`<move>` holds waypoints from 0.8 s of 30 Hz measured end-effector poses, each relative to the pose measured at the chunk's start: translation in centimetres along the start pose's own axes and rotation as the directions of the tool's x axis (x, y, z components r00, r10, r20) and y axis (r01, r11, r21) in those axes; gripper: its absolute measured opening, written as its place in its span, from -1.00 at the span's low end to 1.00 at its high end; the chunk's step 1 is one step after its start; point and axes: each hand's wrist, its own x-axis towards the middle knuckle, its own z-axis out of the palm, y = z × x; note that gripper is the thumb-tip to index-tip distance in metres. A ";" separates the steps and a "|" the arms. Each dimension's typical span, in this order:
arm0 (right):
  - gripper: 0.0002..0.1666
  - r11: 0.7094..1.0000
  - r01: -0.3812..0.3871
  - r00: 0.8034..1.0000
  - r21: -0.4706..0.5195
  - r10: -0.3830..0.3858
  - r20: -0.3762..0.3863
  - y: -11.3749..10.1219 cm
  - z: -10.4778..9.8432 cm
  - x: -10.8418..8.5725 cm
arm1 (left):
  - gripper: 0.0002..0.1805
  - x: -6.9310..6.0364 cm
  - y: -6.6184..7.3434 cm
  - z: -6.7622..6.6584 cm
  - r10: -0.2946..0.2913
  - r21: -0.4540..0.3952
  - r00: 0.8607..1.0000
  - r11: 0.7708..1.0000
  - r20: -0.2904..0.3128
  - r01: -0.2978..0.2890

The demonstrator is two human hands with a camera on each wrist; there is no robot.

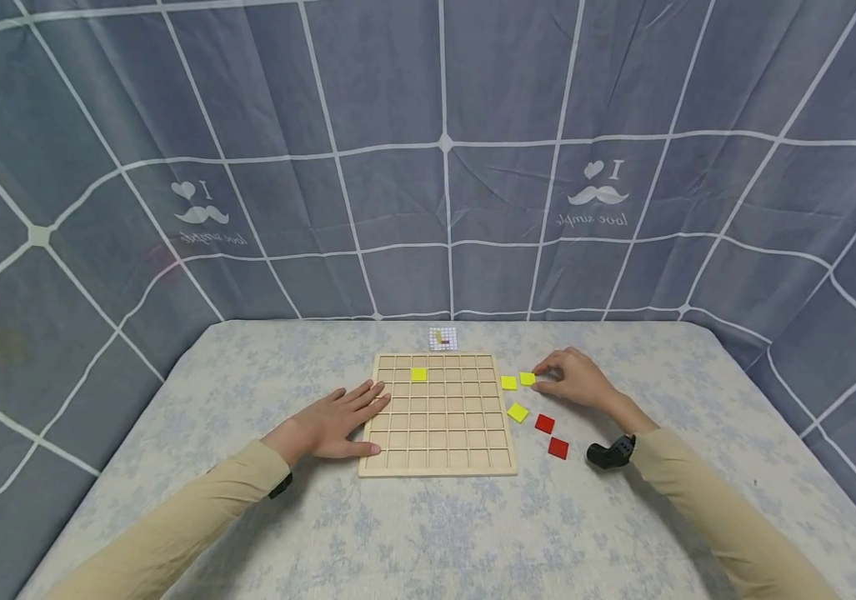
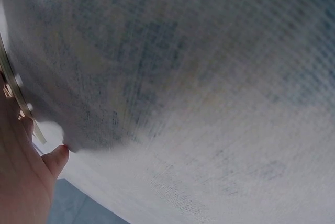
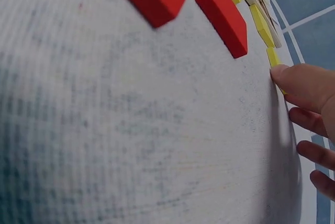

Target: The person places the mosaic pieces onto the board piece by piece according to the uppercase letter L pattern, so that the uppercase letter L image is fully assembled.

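A pale wooden grid board (image 1: 437,461) lies on the table with one yellow square tile (image 1: 418,375) in an upper-row cell. My left hand (image 1: 332,423) rests at the board's left edge, fingers spread and fairly straight, holding nothing. To the right of the board, my right hand (image 1: 576,380) pinches a yellow tile (image 1: 528,379) between thumb and fingers; the thumb meets its edge in the right wrist view. Beside it are another yellow tile (image 1: 508,383) at the board's edge and a turned one (image 1: 518,412). Two red tiles (image 1: 544,423) lie nearer to me.
Behind the board lies a small printed grid card (image 1: 443,338) with yellow and red cells. A pale floral cloth (image 1: 412,542) covers the table. A blue curtain (image 1: 503,208) with white lines hangs around the back and sides. Each wrist wears a black device (image 1: 611,452).
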 end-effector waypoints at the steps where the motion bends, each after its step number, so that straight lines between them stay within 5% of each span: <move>1: -0.67 1.000 0.003 1.000 -0.012 -0.003 -0.004 -0.1 0.0 0.0 | -0.08 0.0 0.0 0.0 0.001 0.001 1.000 1.000 0.000 -0.001; 12: -0.66 0.997 0.004 0.997 -0.078 -0.011 -0.081 -0.5 0.1 -0.3 | -0.08 0.0 0.0 0.1 0.006 0.011 1.000 1.000 -0.001 -0.006; 24: -0.66 0.999 -0.009 0.991 -0.036 0.004 -0.136 -2.2 -0.5 0.0 | -0.08 0.1 -0.1 0.2 0.002 0.031 1.000 1.000 0.005 -0.003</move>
